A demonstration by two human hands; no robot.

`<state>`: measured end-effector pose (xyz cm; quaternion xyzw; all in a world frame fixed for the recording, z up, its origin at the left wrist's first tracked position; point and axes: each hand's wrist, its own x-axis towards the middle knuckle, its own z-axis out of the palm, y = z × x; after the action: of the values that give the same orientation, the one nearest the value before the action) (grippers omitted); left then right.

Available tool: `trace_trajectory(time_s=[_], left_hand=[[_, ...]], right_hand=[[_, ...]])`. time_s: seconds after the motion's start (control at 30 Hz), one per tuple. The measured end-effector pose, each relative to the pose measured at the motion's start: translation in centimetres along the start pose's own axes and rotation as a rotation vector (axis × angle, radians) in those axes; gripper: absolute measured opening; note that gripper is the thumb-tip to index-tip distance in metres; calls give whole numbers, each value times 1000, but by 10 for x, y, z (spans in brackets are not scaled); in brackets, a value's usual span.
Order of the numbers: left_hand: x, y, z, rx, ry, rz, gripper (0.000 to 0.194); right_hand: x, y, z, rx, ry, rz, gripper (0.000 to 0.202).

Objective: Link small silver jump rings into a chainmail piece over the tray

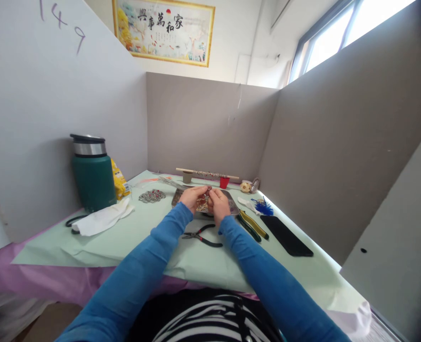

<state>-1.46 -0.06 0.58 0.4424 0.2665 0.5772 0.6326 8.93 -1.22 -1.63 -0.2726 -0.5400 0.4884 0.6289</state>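
Note:
My left hand (pixel 192 197) and my right hand (pixel 219 204) meet over a shallow tray (pixel 234 204). Both are closed, with thumbs and fingertips pinched around a small dark reddish piece (pixel 209 189), too small to name. Gold-coloured bits (pixel 202 205) lie in the tray below the fingers, partly hidden by my hands. Nearer to me, between my forearms, dark-handled pliers (pixel 198 235) rest with their handles spread. A second pair of pliers with yellow and green handles (pixel 252 225) lies right of my right hand.
A green bottle (pixel 93 178) stands left, beside white tissue (pixel 105 218) over black handles. A pile of silvery pieces with red beads (pixel 152 195) lies left of the tray. Behind, a strung stick (pixel 206 174) spans two cups, one red (pixel 224 182). A black phone (pixel 287 235) lies right.

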Motion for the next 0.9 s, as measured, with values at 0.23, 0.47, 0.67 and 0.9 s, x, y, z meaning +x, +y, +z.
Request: trace_trajectory(time_s=[0.23,0.47,0.67,0.9], left_hand=[[-3,2,2,-111,-91,-70,13],[-6,0,6,-50,-90,1,28],[-2,3,1,22,-9,85,29],[6,1,-9,0,43,57,32]], right_hand=[[-7,-8,7,307,-83,59,30],[-3,-2,5,445,-144,148,21],[-4,-6,3,276,-142,118,30],[-3,-7,-5,-91,14,48,39]])
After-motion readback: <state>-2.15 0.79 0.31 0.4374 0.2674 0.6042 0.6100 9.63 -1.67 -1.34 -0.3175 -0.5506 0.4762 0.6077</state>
